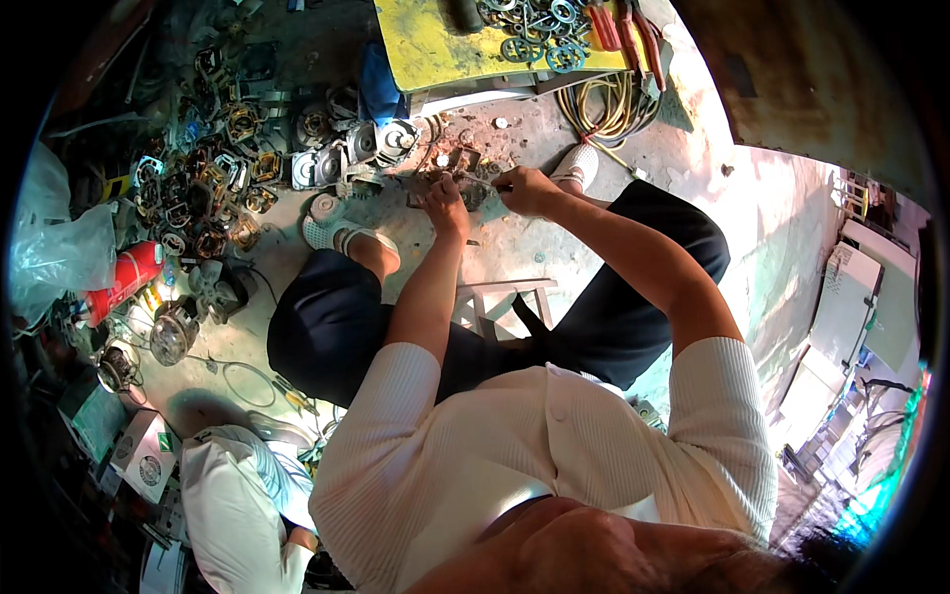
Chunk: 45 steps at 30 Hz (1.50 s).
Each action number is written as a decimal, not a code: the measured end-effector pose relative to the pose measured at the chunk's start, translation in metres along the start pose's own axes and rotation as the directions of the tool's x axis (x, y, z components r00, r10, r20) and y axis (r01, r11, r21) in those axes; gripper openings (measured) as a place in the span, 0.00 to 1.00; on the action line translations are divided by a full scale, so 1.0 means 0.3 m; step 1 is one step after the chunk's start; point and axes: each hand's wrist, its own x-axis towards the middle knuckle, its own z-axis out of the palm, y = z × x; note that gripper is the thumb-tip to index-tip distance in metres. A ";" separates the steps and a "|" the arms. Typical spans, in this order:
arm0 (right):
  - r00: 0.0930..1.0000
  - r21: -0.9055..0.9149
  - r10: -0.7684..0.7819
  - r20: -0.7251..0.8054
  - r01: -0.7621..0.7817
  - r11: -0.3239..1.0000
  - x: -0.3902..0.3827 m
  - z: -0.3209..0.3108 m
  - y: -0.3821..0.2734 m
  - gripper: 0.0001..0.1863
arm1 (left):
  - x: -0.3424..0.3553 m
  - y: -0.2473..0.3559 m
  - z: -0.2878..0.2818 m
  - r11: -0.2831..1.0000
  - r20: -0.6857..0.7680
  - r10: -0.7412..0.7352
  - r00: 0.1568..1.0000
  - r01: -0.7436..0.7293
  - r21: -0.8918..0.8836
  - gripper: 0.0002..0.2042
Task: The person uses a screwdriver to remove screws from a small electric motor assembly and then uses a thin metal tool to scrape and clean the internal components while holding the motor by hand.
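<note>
Between my feet, low over the floor, both hands work close together. My right hand (531, 192) is closed around the dark handle of a tool with a thin metal shaft (479, 181), which looks like a screwdriver. Its shaft points left toward my left hand (445, 207). The fingers of that hand are bent and pressed together at a small part on the floor; the hand itself hides what they pinch. Just beyond the fingers lie brownish metal pieces (465, 158) and a small round pale part (442, 160).
A yellow-topped table (435, 45) ahead carries metal rings (534, 30) and red-handled tools (618, 35). Coiled cable (594, 109) lies by my right foot. Motor parts (213, 178) heap up at left, near a red cylinder (127, 280). Another person (233, 505) sits at lower left.
</note>
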 end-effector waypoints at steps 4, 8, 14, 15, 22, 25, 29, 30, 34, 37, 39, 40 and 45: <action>1.000 0.046 0.014 0.009 -0.014 0.999 -0.001 0.002 -0.016 0.22 | 0.009 -0.007 -0.009 1.000 0.047 -0.017 0.999 0.017 0.005 0.25; 0.990 -0.344 -0.110 0.090 0.134 0.929 0.049 -0.051 -0.085 0.19 | 0.026 -0.040 0.026 0.997 0.135 -0.027 0.990 0.018 0.072 0.46; 0.989 -0.391 -0.128 0.072 0.146 0.909 0.046 -0.031 -0.079 0.15 | 0.020 -0.057 0.068 0.999 0.146 -0.023 0.989 0.016 0.050 0.44; 0.995 -0.288 -0.074 0.074 0.092 0.953 0.046 -0.008 -0.047 0.15 | 0.018 -0.026 0.031 0.997 0.150 -0.027 0.988 0.015 0.075 0.44; 0.868 0.592 0.298 0.396 -0.490 0.640 0.068 0.018 -0.049 0.11 | 0.003 -0.013 0.035 0.997 -0.120 0.070 0.990 -0.064 0.052 0.16; 0.807 0.812 0.361 0.468 -0.554 0.184 0.148 0.164 -0.100 0.07 | 0.019 -0.003 0.012 0.987 0.055 0.156 0.986 -0.153 -0.057 0.15; 0.921 0.904 0.386 -0.044 -0.128 0.409 0.194 0.312 -0.161 0.21 | 0.010 0.013 0.008 0.997 0.137 -0.028 0.990 0.038 -0.067 0.22; 0.926 0.923 0.377 -0.024 -0.124 0.365 0.154 0.253 -0.188 0.23 | -0.017 0.009 0.002 0.992 0.034 -0.011 0.999 0.015 -0.126 0.24; 0.906 0.330 0.139 -0.401 0.001 0.944 0.030 0.135 -0.094 0.19 | -0.024 0.038 -0.061 0.998 0.058 0.050 0.997 -0.049 -0.027 0.41; 0.811 0.187 0.008 -0.585 0.126 0.974 -0.080 0.115 -0.073 0.21 | -0.008 0.063 -0.097 0.999 0.117 0.005 0.993 -0.009 0.031 0.44; 0.818 0.154 -0.050 -0.574 0.168 0.974 -0.172 0.105 -0.085 0.22 | 0.003 0.063 -0.105 1.000 0.143 -0.014 0.990 0.011 0.024 0.43; 0.873 0.025 -0.112 -0.474 0.141 0.990 -0.189 0.132 -0.041 0.22 | 0.008 0.066 -0.111 1.000 0.156 -0.013 0.988 0.010 0.022 0.43; 0.756 0.105 -0.011 -0.654 0.106 0.989 -0.197 0.142 -0.003 0.21 | 0.040 0.073 -0.132 0.993 0.317 -0.064 0.946 0.028 0.117 0.40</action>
